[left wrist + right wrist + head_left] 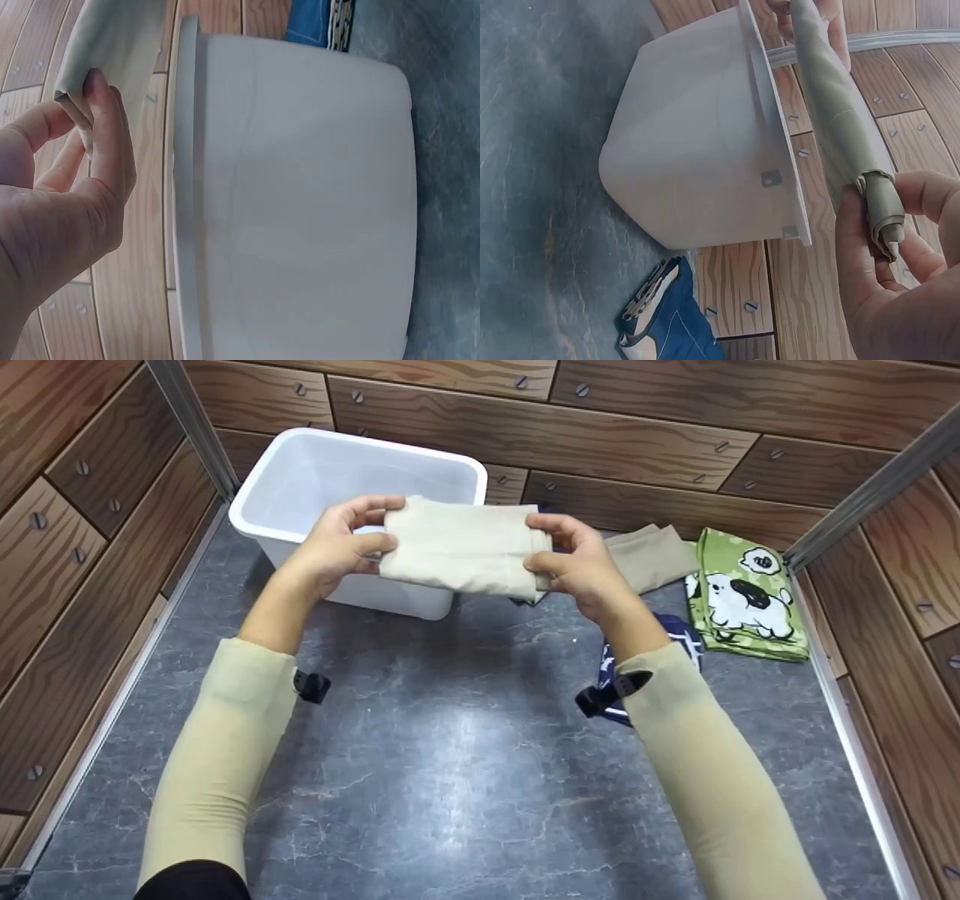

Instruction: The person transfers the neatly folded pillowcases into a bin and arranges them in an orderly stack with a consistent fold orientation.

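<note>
A folded cream cloth (pixel 461 547) is held up between both hands, level and in front of the white bin's near right corner. My left hand (pixel 337 544) pinches its left end, thumb on the near face and fingers behind. At the other end my right hand (pixel 574 559) pinches the layered edge the same way. In the right wrist view the cloth (pixel 847 127) shows edge-on, its folded layers bunched at the right hand (pixel 900 285). The left wrist view has the left hand (pixel 75 172) gripping one corner. The white bin (pixel 356 596) stands open-topped behind the cloth.
Right of the hands lie a folded taupe cloth (pixel 652 559) and a green cloth with a dog print (pixel 750 600). A navy patterned cloth (pixel 679 634) is partly hidden under the right forearm. Blue folded fabric (pixel 675 322) lies beside the bin. Wood-print walls (pixel 540 431) enclose the grey floor.
</note>
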A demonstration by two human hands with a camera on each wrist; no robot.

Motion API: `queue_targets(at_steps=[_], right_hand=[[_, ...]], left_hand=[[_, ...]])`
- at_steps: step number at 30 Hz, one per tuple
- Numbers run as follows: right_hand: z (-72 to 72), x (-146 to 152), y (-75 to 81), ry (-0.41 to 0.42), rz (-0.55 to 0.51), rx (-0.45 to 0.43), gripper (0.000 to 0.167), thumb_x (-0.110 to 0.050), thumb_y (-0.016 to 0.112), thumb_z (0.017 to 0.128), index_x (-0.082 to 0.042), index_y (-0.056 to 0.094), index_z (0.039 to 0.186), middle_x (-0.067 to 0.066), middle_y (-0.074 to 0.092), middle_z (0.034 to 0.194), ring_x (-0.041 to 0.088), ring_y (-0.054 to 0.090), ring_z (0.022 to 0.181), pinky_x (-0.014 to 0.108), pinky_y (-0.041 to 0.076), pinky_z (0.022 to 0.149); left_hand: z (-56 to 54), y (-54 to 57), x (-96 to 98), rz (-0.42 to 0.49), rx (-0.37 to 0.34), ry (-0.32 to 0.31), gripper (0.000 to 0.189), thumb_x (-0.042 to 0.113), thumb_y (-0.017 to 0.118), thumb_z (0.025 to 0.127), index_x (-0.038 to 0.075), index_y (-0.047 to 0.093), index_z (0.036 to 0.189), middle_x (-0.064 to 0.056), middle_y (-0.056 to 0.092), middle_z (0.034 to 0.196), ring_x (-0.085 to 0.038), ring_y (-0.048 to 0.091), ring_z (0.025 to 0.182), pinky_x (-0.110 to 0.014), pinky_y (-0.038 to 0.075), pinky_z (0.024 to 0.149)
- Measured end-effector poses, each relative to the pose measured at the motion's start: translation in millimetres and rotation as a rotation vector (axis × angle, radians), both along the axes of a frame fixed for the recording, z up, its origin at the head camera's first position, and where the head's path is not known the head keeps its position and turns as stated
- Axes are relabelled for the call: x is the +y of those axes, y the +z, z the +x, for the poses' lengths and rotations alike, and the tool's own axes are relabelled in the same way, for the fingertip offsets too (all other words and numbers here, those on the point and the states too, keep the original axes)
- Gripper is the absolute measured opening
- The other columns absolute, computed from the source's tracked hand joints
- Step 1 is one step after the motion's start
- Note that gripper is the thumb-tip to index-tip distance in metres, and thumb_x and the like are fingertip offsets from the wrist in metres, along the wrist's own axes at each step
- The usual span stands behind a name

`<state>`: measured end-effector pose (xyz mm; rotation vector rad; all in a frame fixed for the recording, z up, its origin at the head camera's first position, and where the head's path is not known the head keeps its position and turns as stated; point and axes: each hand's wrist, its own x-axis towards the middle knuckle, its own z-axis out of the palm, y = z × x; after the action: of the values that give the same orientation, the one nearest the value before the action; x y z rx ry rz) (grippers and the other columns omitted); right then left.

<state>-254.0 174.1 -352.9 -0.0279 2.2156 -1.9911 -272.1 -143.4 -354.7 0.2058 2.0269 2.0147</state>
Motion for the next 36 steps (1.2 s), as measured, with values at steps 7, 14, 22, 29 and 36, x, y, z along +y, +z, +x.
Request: queue_targets(at_steps=[7,14,22,29,36], right_hand=[[-10.9,-19.9,3.1,-0.023,-0.050,-0.018,0.057,0.015,0.064,0.079,-0.008,0.061,0.131,0.011,0.052,0.111,0.020,0.057,0.090,0.024,0.057,0.058],[-20.2,-35.5,7.3,-0.015,-0.031,-0.033,0.056,0.014,0.063,0.080,-0.009,0.060,0.132,0.011,0.052,0.115,0.022,0.057,0.095,0.028,0.059,0.063],[-29.3,-48.5,13.3,-0.018,-0.040,-0.044,0.056,0.015,0.062,0.081,-0.009,0.060,0.132,0.011,0.052,0.114,0.023,0.057,0.097,0.030,0.060,0.065],[-37.4,-60.8,13.4,-0.016,-0.034,-0.045,0.058,0.016,0.062,0.080,-0.008,0.059,0.132,0.010,0.052,0.116,0.022,0.057,0.097,0.032,0.061,0.066],[-44.2,-72.1,11.1,-0.031,-0.017,-0.053,0.058,0.015,0.063,0.080,-0.009,0.060,0.132,0.008,0.052,0.113,0.021,0.058,0.093,0.031,0.060,0.064]], left_hand=[[-11.4,4.0,-14.1,-0.028,-0.029,0.026,0.053,-0.005,0.058,0.091,0.014,0.054,0.141,-0.011,0.048,0.139,-0.020,0.062,0.095,-0.028,0.060,0.068],[-17.9,8.1,-26.9,-0.086,-0.035,0.026,0.054,-0.002,0.058,0.092,0.015,0.052,0.143,-0.010,0.047,0.140,-0.020,0.060,0.102,-0.031,0.060,0.074],[-27.9,14.5,-39.6,-0.116,-0.047,0.008,0.055,-0.002,0.058,0.093,0.015,0.051,0.145,-0.008,0.049,0.134,-0.019,0.060,0.102,-0.029,0.060,0.072],[-36.6,13.7,-47.5,-0.177,-0.033,0.019,0.055,-0.002,0.056,0.094,0.016,0.050,0.145,-0.007,0.050,0.135,-0.019,0.058,0.106,-0.028,0.059,0.073],[-45.3,15.5,-52.8,-0.233,-0.037,0.041,0.054,-0.002,0.056,0.093,0.016,0.052,0.144,-0.006,0.051,0.132,-0.016,0.056,0.106,-0.025,0.057,0.073]])
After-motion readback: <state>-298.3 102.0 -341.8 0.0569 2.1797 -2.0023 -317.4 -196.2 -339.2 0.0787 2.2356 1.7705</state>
